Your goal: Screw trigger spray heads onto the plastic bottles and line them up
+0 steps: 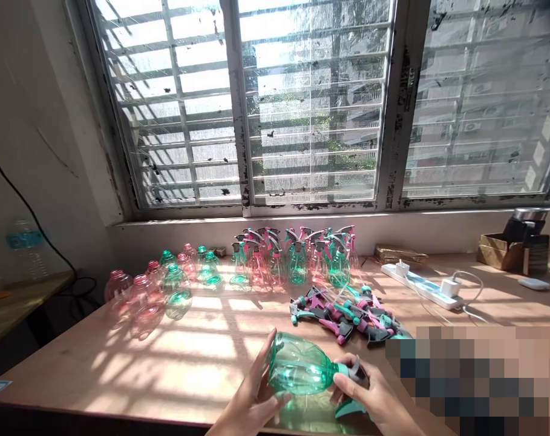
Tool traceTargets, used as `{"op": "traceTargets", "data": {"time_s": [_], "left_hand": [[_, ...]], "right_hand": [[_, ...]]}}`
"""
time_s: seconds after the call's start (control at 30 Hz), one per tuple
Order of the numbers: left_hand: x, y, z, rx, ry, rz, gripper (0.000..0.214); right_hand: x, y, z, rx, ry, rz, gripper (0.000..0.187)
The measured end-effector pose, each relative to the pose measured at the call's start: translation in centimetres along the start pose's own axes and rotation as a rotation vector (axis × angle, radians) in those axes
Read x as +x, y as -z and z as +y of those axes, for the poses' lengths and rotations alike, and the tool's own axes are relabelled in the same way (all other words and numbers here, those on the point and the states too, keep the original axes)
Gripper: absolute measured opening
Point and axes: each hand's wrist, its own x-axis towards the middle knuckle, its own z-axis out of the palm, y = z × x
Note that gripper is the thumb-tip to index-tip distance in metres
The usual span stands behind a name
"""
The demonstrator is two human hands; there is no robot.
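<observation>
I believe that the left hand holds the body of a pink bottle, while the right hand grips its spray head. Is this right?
Not entirely: the head view shows that the bottle is green, not pink. The left hand does hold its body, and the right hand grips its spray head.

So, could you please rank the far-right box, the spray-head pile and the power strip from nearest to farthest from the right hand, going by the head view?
1. Spray-head pile: just beyond the right hand.
2. Power strip: farther back, to the right.
3. Far-right box: farthest, back and right of the strip.
</observation>
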Motion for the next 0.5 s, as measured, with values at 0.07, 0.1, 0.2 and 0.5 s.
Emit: {"op": "traceTargets", "data": {"time_s": [0.07,0.1,0.2,0.5], "left_hand": [[-0.09,0.09,-0.04,0.009,-0.008,0.016,0.093],[-0.13,0.18,0.04,0.035,-0.009,0.038,0.088],[-0.12,0.55,0.36,0.120,0.010,0.106,0.069],[0.02,0.65,0.07,-0.022,-0.067,-0.061,0.078]], "right_hand": [[-0.06,-0.05,-0.20,-0.005,0.000,-0.004,0.046],[-0.10,-0.09,-0.33,-0.005,0.001,-0.006,0.047],[-0.18,-0.24,-0.64,0.003,0.004,-0.005,0.048],[0.05,-0.32,-0.42,0.131,-0.012,0.013,0.045]]}}
